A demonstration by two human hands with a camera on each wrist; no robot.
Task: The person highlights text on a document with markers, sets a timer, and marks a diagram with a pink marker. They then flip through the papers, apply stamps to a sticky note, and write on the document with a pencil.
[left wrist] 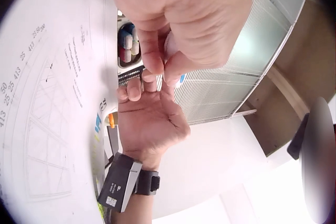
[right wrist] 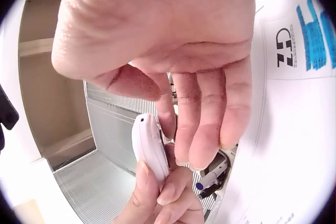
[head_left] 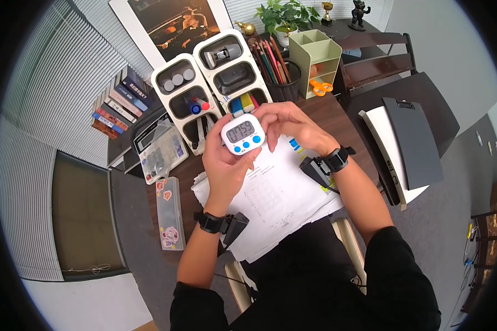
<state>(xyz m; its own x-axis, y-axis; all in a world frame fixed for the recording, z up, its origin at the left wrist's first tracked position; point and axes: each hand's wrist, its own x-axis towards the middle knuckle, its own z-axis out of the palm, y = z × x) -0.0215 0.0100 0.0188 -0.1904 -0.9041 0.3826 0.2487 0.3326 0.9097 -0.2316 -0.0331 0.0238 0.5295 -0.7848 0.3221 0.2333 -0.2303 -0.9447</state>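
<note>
A grey floor (head_left: 132, 215) stretches beside the dark brown wooden desk (head_left: 337, 114), where white printed paper sheets (head_left: 281, 204) lie overlapping. Above them, the bare right hand (head_left: 298, 128) angles inward, fingers loosely extended, contact unclear. Next to it, the bare left hand (head_left: 223, 172) grips a rounded white plastic digital timer (head_left: 243, 134) with blue buttons, display facing up.

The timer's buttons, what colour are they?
The buttons are blue; the head view shows them best.
</note>
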